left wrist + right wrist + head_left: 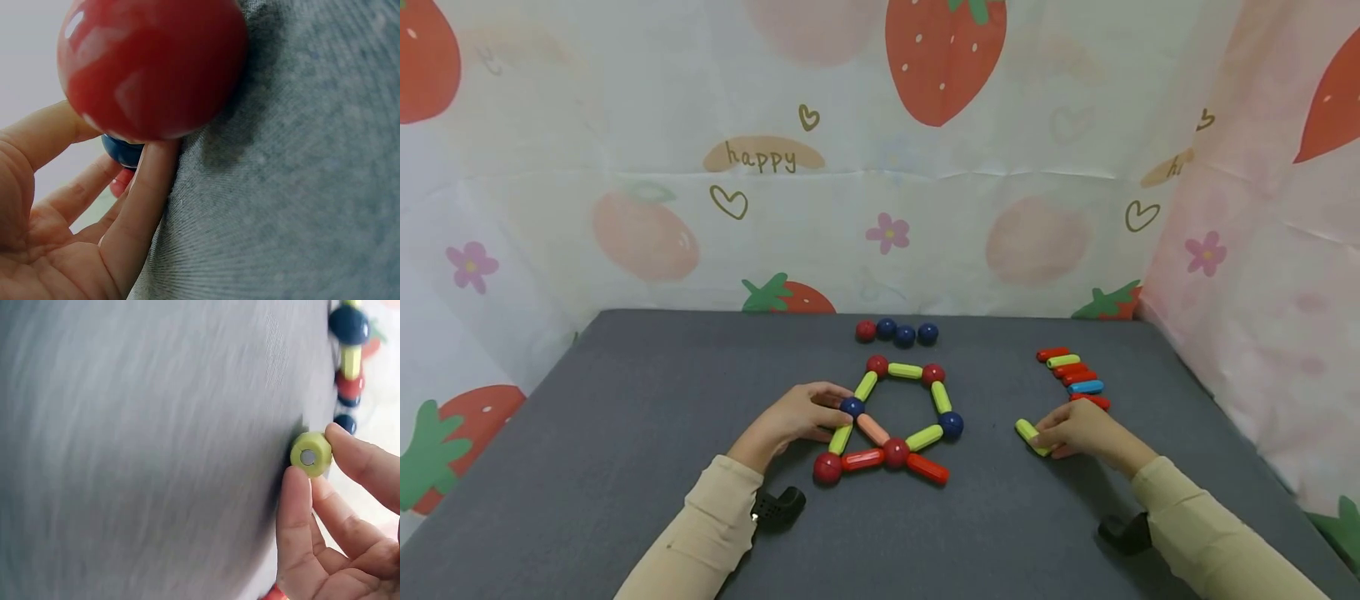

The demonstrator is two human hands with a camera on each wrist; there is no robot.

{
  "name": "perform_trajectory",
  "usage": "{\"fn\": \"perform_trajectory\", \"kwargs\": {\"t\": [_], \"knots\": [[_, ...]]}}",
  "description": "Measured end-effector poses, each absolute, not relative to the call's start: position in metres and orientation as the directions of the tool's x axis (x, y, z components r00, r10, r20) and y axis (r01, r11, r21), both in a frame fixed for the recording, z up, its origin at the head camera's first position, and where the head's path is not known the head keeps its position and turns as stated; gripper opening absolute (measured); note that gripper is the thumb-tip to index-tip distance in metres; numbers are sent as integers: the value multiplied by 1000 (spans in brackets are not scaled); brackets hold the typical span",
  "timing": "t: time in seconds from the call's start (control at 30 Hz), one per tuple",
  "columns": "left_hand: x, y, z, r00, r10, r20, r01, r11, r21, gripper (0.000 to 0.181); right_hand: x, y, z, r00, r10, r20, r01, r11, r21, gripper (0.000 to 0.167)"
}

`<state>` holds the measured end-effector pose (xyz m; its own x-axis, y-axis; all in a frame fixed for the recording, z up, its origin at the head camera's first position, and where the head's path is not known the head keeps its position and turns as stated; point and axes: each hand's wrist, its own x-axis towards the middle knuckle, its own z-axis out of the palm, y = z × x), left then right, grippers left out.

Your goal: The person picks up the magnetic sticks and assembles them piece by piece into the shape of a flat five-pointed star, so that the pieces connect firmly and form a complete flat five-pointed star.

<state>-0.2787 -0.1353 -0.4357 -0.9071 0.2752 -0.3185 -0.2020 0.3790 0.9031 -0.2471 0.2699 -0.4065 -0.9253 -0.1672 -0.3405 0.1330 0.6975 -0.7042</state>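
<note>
Red ball (153,69), grip (75,250), likely blue ball (121,152) behind

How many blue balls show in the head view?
5. Back row: a left blue ball, a middle one and a right one. The left hand grips another. The last sits between one yellow-green rod and another.

1. Tabletop (625,433): plain dark grey.
2. On the tabletop: lime, red, salmon, blue rods (1024,430); red, navy balls (897,452).
3. Behind the tabletop: pale cloth (850,92), red strawberries (946,62), pink flowers (887,232).
4. Above the tabletop: cream sleeves (700,525).
</note>
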Motion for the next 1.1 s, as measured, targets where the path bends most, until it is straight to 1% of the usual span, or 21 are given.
{"fn": "perform_trajectory", "kwargs": {"t": [0.23, 0.47, 0.6, 0.93, 1.1], "knots": [[-278, -136, -435, -907, 274, -319, -203, 377, 904, 44, -237, 240, -408, -903, -235, -359, 130, 648, -751, 30], [-278, -135, -435, -908, 279, -314, -199, 373, 906, 44, -233, 217, -410, -884, -215, -414, 217, 597, -772, 32], [-278, -135, -436, -909, 277, -310, -195, 376, 906, 44, -232, 206, -410, -878, -211, -431, 244, 577, -780, 33], [-278, -133, -436, -911, 268, -313, -200, 376, 905, 43, -230, 195, -413, -861, -206, -465, 327, 475, -817, 31], [-277, -134, -435, -912, 264, -315, -204, 374, 904, 43, -230, 195, -415, -852, -236, -467, 343, 422, -839, 33]]}}
